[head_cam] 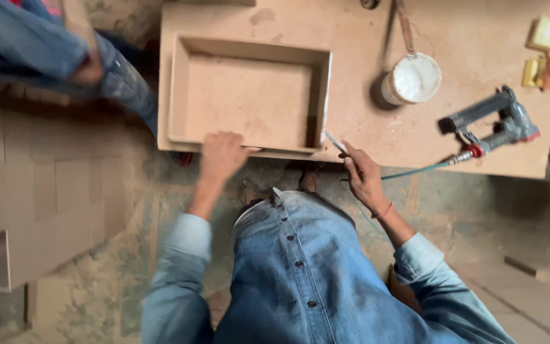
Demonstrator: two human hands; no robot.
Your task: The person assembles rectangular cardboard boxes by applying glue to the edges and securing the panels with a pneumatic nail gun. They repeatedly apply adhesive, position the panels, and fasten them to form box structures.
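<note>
While the left hand (222,155) lay curled over the shallow wooden box's (247,95) near wall, the right hand's (364,175) fingers (353,167) pinched a thin stick (335,143) just beside its corner.

We have 1 view, from a camera worn on the head, looking steeply down past our denim shirt (300,267) onto the near edge of the workbench (479,38) and the floor (84,286), at about arm's reach.

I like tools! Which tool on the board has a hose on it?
The grey nail gun lying at the right of the fibreboard worktop, with a green hose. The white glue pot with a stick has none.
</note>
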